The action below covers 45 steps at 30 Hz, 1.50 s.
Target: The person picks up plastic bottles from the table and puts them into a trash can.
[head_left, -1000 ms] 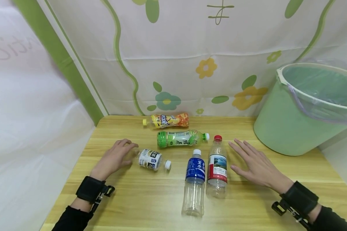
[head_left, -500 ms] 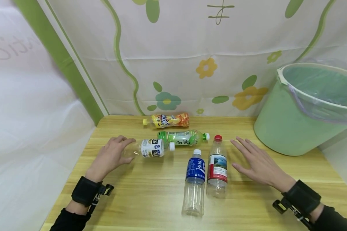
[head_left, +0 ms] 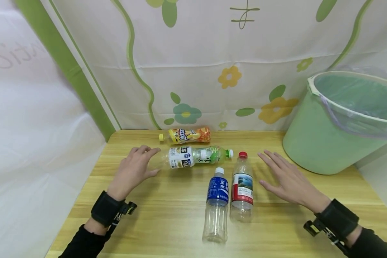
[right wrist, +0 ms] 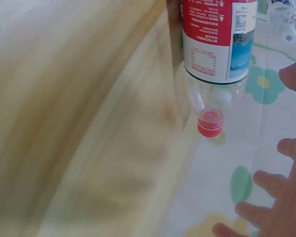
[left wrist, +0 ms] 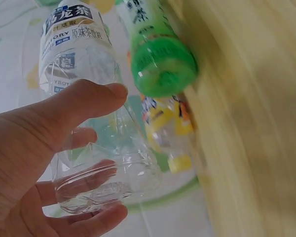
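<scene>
My left hand [head_left: 133,171] grips the base end of a clear plastic bottle with a white label [head_left: 180,157], thumb on one side and fingers round the other. In the left wrist view this oolong tea bottle [left wrist: 71,37] is raised off the table, its white cap end pointing right in the head view. It partly covers a green tea bottle [head_left: 217,154] lying behind it. My right hand [head_left: 288,179] holds nothing, fingers spread, just right of a red-capped water bottle [head_left: 242,191]. That bottle also shows in the right wrist view, apart from the fingers.
A clear bottle with a blue label [head_left: 217,190] lies left of the red-capped one. At the table's back edge lies a yellow and orange drink bottle [head_left: 190,135]. A pale green bin [head_left: 322,132] with a thin liner stands at the back right.
The left hand has taken hold of the white-labelled bottle, lifted it and brought it rightward in front of the green tea bottle. The right hand has barely shifted.
</scene>
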Each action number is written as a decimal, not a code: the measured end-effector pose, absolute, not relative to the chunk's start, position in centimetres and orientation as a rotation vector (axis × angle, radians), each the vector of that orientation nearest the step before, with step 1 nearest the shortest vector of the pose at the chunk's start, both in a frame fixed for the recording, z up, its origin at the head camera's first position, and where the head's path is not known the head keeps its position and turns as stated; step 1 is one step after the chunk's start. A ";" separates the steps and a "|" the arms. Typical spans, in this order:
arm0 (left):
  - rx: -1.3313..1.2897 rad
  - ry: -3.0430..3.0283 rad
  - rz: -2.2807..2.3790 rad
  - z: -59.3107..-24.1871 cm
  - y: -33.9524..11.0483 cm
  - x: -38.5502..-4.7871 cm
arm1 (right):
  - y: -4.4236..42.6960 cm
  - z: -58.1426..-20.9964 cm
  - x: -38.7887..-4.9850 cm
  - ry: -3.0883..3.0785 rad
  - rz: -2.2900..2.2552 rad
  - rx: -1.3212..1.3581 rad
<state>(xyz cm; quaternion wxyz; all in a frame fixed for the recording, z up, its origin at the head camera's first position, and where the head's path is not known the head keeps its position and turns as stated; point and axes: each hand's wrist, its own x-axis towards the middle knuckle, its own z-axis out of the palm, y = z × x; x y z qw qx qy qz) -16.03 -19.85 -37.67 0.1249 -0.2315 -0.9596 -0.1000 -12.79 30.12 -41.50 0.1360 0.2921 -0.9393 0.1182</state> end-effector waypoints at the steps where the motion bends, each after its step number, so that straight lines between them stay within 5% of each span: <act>1: -0.681 -2.791 -0.291 -37.5 -19.5 -16.1 | 30.1 -41.4 -12.8 -2.718 0.345 0.844; 45: -0.958 -2.676 -0.226 -37.1 -0.7 -15.5 | 27.6 -38.5 -13.5 -2.566 0.299 0.974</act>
